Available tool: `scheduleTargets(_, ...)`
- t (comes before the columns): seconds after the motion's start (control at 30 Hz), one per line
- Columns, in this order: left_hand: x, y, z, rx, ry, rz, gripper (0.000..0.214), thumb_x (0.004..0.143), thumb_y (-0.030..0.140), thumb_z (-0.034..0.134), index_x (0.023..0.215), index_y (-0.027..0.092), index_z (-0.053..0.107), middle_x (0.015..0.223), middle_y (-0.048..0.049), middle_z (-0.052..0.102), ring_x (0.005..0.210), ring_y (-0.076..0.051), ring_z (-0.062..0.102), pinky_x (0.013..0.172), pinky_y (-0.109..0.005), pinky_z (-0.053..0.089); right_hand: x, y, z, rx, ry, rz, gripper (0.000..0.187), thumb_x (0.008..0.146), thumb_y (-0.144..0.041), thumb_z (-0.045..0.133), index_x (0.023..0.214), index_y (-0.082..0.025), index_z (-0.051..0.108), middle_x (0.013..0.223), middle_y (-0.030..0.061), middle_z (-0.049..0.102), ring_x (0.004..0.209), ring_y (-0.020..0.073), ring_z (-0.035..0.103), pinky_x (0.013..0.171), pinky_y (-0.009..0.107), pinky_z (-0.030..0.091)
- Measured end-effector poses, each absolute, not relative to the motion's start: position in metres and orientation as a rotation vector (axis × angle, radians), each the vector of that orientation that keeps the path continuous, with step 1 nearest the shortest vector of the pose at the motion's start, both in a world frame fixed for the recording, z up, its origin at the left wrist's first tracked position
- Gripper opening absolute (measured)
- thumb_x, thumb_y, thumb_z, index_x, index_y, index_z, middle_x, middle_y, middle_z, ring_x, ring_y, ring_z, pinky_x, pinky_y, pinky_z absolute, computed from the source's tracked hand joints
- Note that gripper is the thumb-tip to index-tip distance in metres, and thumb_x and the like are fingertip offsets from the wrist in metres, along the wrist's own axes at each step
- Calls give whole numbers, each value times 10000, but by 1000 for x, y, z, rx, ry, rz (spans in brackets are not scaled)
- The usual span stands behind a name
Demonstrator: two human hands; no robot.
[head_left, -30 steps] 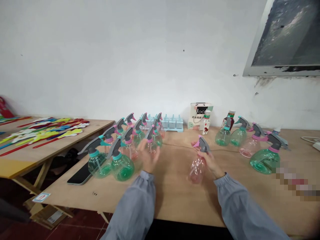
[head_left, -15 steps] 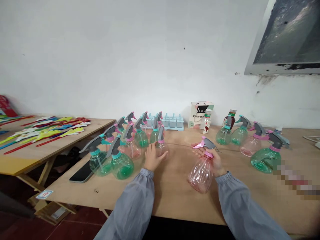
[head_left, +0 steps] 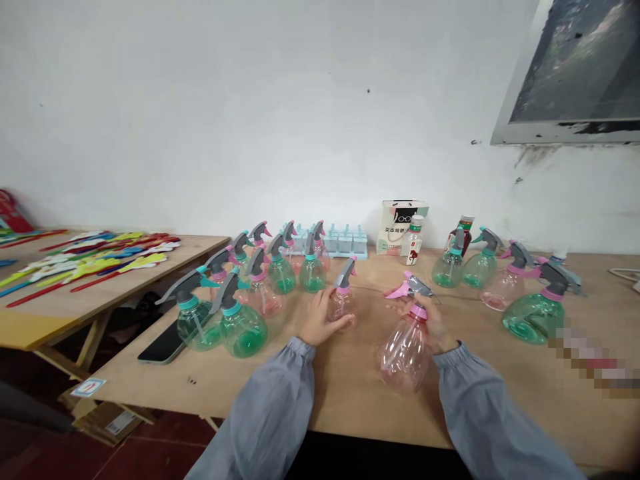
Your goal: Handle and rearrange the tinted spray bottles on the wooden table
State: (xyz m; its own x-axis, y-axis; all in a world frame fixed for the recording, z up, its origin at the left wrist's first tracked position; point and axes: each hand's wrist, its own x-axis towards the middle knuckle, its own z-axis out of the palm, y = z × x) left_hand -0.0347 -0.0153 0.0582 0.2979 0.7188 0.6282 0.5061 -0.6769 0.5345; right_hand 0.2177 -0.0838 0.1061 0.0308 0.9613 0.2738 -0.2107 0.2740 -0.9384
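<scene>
My left hand (head_left: 323, 319) is closed round the left side of a small pink spray bottle (head_left: 344, 300) with a grey and pink trigger head, upright at the table's middle. Farther right, a pink spray bottle (head_left: 404, 357) is gripped at the neck by my right hand (head_left: 434, 323). Its pink and grey head points left, and some of that hand's fingers are hidden behind it. To the left of my left hand stand several green and pink spray bottles, the nearest being a green spray bottle (head_left: 245, 330). A green spray bottle (head_left: 533, 319) leads another group on the right.
A black phone (head_left: 163, 343) lies at the table's left. Against the wall stand a light-blue popsicle mold (head_left: 345, 243), a paper bag (head_left: 393, 230) and a drink bottle (head_left: 414, 241). On the neighbouring left table lie colourful hand-shaped sticks (head_left: 100, 263).
My left hand has drawn the small pink spray bottle right and slightly nearer, away from the left group. My right hand and its bottle have hardly moved.
</scene>
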Motion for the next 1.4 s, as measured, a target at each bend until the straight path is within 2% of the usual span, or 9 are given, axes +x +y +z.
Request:
scheduleTargets(0.27, -36, -16, 59, 2354, 1144, 1301, 691, 773, 498, 752, 1347, 238, 467, 1187, -106, 598, 1112, -291, 588, 983, -475, 468, 213, -87, 105, -788, -1134, 1074, 368, 790, -628, 570, 835, -275, 663, 836, 65, 749, 853, 265, 713, 479, 294, 499)
scheduleTargets(0.43, -35, -17, 59, 2344, 1142, 1310, 705, 772, 491, 754, 1352, 221, 459, 1189, -111, 592, 1118, -292, 583, 991, -480, 466, 211, -92, 111, -800, -1023, 1018, 321, 735, -569, 685, 721, -250, 660, 710, 33, 715, 582, 157, 616, 414, 224, 441)
scheduleTargets(0.53, -35, -17, 59, 2341, 1139, 1303, 695, 776, 498, 750, 1347, 225, 461, 1181, -106, 594, 1119, -290, 586, 992, -475, 468, 210, -93, 114, -831, -1019, 1053, 341, 671, -558, 749, 675, -231, 656, 692, 25, 698, 523, 118, 547, 405, 197, 431)
scheduleTargets(0.63, -35, -17, 60, 2345, 1124, 1300, 685, 781, 493, 747, 1342, 224, 460, 1187, -107, 591, 1128, -287, 583, 999, -472, 467, 212, -93, 115, -829, -1018, 1079, 341, 667, -554, 754, 670, -229, 653, 679, 15, 676, 521, 112, 531, 436, 204, 464)
scheduleTargets(0.77, -35, -18, 61, 2344, 1132, 1294, 686, 779, 478, 750, 1340, 210, 459, 1190, -115, 591, 1124, -290, 583, 996, -476, 468, 215, -95, 116, -728, -1052, 1043, 350, 649, -555, 761, 643, -228, 638, 621, 10, 627, 515, 114, 505, 399, 200, 413)
scheduleTargets(1.03, -35, -18, 59, 2331, 1138, 1299, 687, 781, 487, 748, 1345, 230, 452, 1207, -108, 590, 1136, -291, 580, 1000, -483, 461, 216, -100, 115, -784, -1091, 1006, 337, 717, -555, 694, 686, -228, 619, 665, 27, 667, 522, 133, 542, 397, 221, 419)
scheduleTargets(1.2, -35, -19, 61, 2315, 1132, 1272, 679, 778, 500, 746, 1332, 226, 465, 1186, -108, 591, 1125, -292, 582, 990, -481, 467, 244, -97, 116, -863, -1053, 692, 331, 748, -541, 671, 735, -210, 667, 757, 51, 719, 541, 139, 577, 399, 228, 414)
scheduleTargets(1.3, -36, -19, 62, 2304, 1120, 1264, 682, 783, 490, 743, 1344, 231, 455, 1213, -112, 582, 1152, -296, 572, 1008, -491, 455, 278, -92, 114, -1054, -1000, 381, 349, 753, -554, 684, 798, -208, 700, 801, 58, 740, 687, 198, 676, 545, 291, 522)
scheduleTargets(1.4, -37, -20, 63, 2306, 1117, 1246, 676, 790, 483, 738, 1349, 238, 450, 1231, -113, 581, 1184, -305, 562, 1020, -503, 444, 313, -89, 109, -1240, -929, 120, 359, 726, -565, 712, 761, -207, 701, 693, 29, 715, 696, 214, 683, 672, 343, 554)
